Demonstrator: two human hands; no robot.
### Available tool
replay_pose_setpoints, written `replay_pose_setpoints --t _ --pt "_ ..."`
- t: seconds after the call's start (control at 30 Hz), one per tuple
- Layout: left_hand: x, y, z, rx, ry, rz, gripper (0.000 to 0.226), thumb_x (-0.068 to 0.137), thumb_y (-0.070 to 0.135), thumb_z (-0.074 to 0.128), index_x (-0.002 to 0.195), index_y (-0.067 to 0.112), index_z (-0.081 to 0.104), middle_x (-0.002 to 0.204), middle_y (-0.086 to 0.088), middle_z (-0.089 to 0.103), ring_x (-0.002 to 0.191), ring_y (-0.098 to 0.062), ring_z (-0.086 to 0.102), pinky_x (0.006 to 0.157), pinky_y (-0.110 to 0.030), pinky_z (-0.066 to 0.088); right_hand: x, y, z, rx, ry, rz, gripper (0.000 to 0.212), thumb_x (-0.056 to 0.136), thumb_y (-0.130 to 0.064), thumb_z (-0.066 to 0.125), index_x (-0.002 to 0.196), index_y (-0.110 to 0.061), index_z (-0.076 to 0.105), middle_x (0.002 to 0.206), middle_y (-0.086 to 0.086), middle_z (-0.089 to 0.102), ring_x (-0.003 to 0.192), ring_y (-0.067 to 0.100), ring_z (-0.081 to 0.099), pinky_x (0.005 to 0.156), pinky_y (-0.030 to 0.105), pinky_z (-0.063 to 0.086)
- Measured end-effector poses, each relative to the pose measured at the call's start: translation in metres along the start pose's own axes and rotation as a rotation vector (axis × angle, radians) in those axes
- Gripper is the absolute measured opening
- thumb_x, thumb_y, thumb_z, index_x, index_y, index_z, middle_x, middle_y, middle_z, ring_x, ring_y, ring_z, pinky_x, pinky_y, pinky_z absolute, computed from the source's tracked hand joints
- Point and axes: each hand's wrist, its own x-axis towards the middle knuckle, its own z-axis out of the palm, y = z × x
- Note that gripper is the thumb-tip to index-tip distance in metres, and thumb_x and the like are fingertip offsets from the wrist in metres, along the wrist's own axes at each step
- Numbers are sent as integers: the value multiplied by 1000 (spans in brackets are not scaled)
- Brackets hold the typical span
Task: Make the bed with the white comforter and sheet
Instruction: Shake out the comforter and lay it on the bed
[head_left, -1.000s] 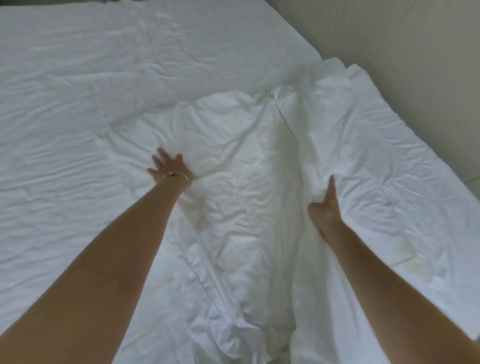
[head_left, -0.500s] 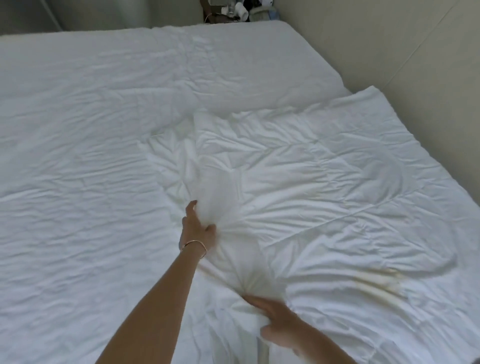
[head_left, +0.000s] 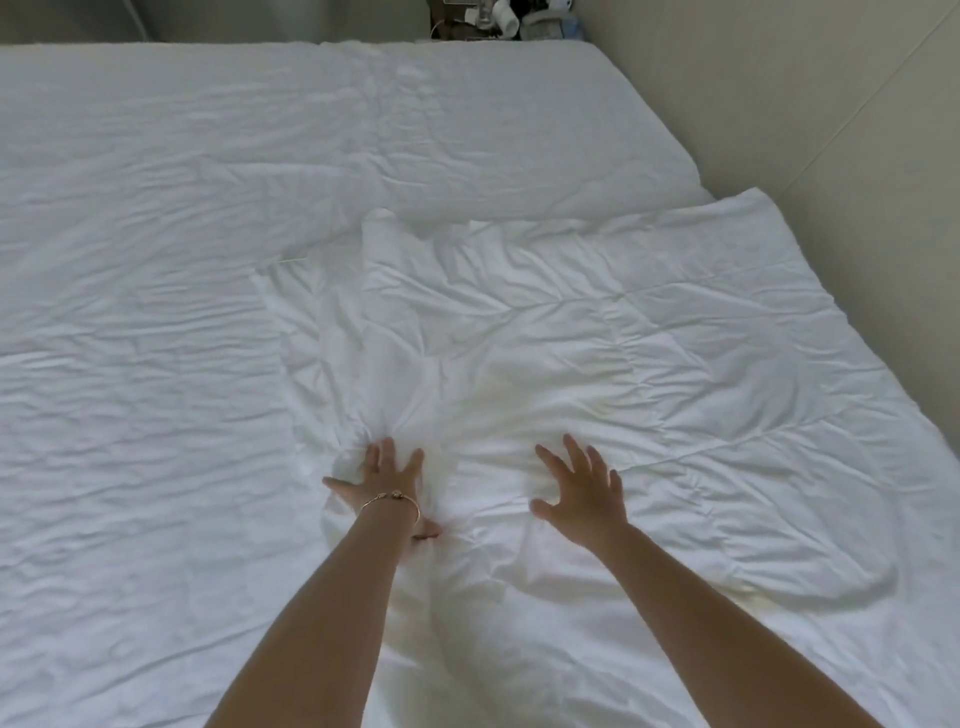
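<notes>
At centre frame, the left hand (head_left: 387, 480) presses flat, fingers spread, on the white comforter (head_left: 597, 338); half a second ago it pinched a fold. At 3 o'clock of it, the right hand (head_left: 584, 491) is spread over the comforter, no longer gripping. From 9 to 12 o'clock lies the wrinkled sheet (head_left: 156, 260), covering the bed.
</notes>
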Motion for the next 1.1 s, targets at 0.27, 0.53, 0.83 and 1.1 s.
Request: replay_pose_setpoints --t 0.27,0.53,0.83,1.1 --pt "-11 160 -25 -396 236 -30 72 97 52 29 151 32 -14 158 -4 -24 146 -32 -16 109 -69 3 67 117 -42 -105 -285 -35 96 81 -66 60 143 -60 -14 155 -20 -31 147 26 -22 111 70 11" --pt "-27 174 58 -163 339 26 73 71 73 -14 137 45 -32 159 -2 -24 146 -25 -21 109 -64 -9 47 148 -11 -159 -161 -206 78 91 -68 41 148 -52 -10 160 -13 -20 150 22 -13 116 58 9" --pt "1 99 -42 -276 616 17 62 96 44 46 151 30 20 150 -2 30 137 -23 29 107 -38 28 63 60 -43 66 133 -309 41 93 -42 57 129 -24 58 144 0 40 128 23 42 100 35 41" --pt "93 17 -139 -866 457 -310 137 60 64 78 147 35 -23 161 -3 -5 146 -31 15 111 -56 26 175 -62 -92 -87 -24 -520 91 86 -53 64 152 -47 1 163 -12 -8 150 19 -2 117 58 14"
